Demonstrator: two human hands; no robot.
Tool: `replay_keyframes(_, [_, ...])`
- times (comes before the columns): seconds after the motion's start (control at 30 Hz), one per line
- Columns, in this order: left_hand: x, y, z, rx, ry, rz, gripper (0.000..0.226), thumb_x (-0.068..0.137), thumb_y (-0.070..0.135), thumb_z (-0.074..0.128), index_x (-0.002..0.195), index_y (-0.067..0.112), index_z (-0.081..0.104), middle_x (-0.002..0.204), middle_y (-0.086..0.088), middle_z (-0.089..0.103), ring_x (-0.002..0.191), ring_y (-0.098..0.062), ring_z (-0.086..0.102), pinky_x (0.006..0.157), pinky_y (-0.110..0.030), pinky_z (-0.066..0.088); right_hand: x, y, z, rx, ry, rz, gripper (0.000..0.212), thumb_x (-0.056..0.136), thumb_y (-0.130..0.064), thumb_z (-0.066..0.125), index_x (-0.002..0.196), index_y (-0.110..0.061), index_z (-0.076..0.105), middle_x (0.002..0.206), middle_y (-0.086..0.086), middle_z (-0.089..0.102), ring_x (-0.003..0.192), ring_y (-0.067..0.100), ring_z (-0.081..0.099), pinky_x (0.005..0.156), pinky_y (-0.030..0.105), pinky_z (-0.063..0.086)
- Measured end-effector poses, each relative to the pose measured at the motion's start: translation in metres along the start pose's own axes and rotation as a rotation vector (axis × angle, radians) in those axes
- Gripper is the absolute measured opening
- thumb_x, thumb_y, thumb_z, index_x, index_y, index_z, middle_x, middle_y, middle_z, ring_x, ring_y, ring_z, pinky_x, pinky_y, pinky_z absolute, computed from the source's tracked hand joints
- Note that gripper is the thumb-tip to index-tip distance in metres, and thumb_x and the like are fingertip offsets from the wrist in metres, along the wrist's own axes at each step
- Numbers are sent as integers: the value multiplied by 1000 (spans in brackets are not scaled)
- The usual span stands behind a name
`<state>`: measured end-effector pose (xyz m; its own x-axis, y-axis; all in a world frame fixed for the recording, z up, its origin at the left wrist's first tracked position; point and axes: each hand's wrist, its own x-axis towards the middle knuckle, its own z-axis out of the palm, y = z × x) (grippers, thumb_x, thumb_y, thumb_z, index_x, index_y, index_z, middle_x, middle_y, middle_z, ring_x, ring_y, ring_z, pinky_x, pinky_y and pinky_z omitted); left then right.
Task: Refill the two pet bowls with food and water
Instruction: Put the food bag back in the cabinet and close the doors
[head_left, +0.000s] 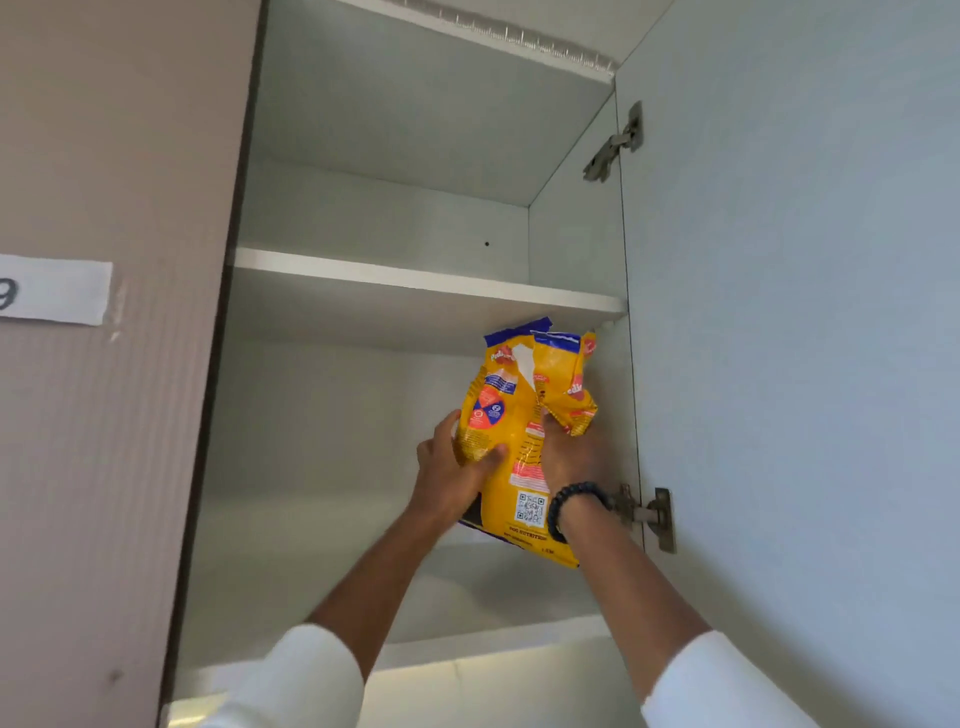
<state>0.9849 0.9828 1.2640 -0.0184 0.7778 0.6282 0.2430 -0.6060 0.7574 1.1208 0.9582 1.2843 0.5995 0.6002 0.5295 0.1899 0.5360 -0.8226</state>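
Note:
A yellow bag of dog food (519, 441) with a torn, crumpled blue-edged top stands on the lower shelf of an open wall cupboard (426, 291), near its right wall. My left hand (452, 470) grips the bag's left side, thumb across the front. My right hand (569, 457), with a dark bead bracelet at the wrist, grips the bag's right side just under the crumpled top. Both arms reach up into the cupboard. The pet bowls are not in view.
The cupboard's upper shelf holds nothing I can see. Its open door (805, 312) stands close on the right, with two metal hinges (647, 514). A closed brown door with a paper label (57, 291) is on the left.

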Motion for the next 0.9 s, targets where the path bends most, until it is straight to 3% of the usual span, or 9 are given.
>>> replay_keyframes(0.13, [25,-40,24,96,-24,-39,89,84,46,74,155,34,21,150,-11,26,135,-32,42,102,-50,50,27,32,34,10,71,-5,30,97,-39,59,117,-18,67,115,9,71,104,35,66,72,33,45])
replay_keyframes(0.23, [44,-63,35,195,-82,-13,79,86,36,74,152,27,33,148,-10,42,132,-30,48,106,-47,46,37,64,52,-50,64,35,35,99,-36,57,126,-14,64,123,12,68,111,35,64,73,31,43])
replay_keyframes(0.37, [56,-82,42,281,-182,-72,81,84,37,77,148,16,32,141,-11,53,128,-33,53,104,-47,47,53,93,60,-146,-51,9,42,100,-36,54,138,-18,55,137,11,60,123,34,56,96,41,48])
replay_keyframes(0.47, [53,-81,40,309,-183,-100,86,86,41,73,150,16,21,143,-14,51,126,-35,55,101,-49,50,63,93,53,-233,-229,18,48,98,-36,56,143,-21,48,144,9,54,128,33,52,104,40,45])
replay_keyframes(0.53, [47,-79,39,323,-192,-105,86,88,41,71,151,16,19,145,-14,50,127,-35,54,102,-49,49,64,94,45,-199,-301,65,63,93,-41,64,148,-21,40,147,7,51,131,32,51,107,44,43])
replay_keyframes(0.67, [38,-71,34,338,-187,-110,88,88,39,73,152,14,19,147,-12,48,130,-33,52,106,-49,46,53,90,31,-177,-271,169,93,77,-50,79,148,-18,28,145,8,50,129,33,52,102,43,46])
replay_keyframes(0.77, [32,-63,30,320,-202,-49,88,85,33,78,153,16,25,150,-10,47,133,-32,50,109,-52,43,43,87,25,-266,-249,87,95,72,-51,83,145,-20,30,141,7,53,124,32,56,96,43,49])
replay_keyframes(0.9, [19,-54,24,357,-272,-41,74,91,31,71,152,18,31,149,-8,49,132,-31,51,108,-48,45,28,87,16,-389,-344,12,97,70,-44,87,148,-25,32,140,2,56,124,29,57,97,43,50])
